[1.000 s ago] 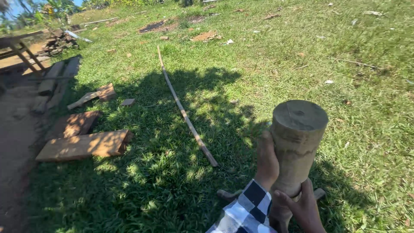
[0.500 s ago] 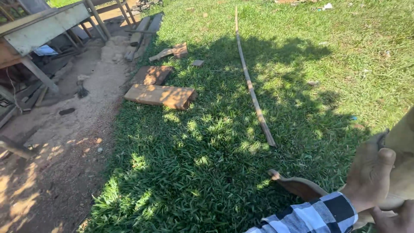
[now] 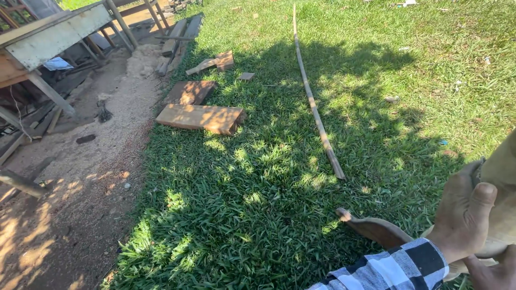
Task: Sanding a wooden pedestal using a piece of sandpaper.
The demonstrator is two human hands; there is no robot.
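My left hand [image 3: 463,215], in a black-and-white checked sleeve, grips the side of a thick pale bamboo section [image 3: 502,182] at the lower right edge of the view. Only part of my right hand [image 3: 492,274] shows in the bottom right corner, closed under the same bamboo section. Most of the bamboo is cut off by the frame. A brown curved blade-like piece [image 3: 373,228] sticks out to the left just below my left wrist, over the grass; I cannot tell what holds it.
A long thin pole [image 3: 314,107] lies on the shaded grass. Wooden planks [image 3: 201,118] and smaller offcuts [image 3: 215,62] lie to the left. A wooden workbench [image 3: 51,35] stands over bare dirt and sawdust [image 3: 80,177] at far left.
The view has swung left toward the workbench and dirt. The bamboo section and both hands have slid from mid-frame to the lower right edge, and the curved blade has come into view.
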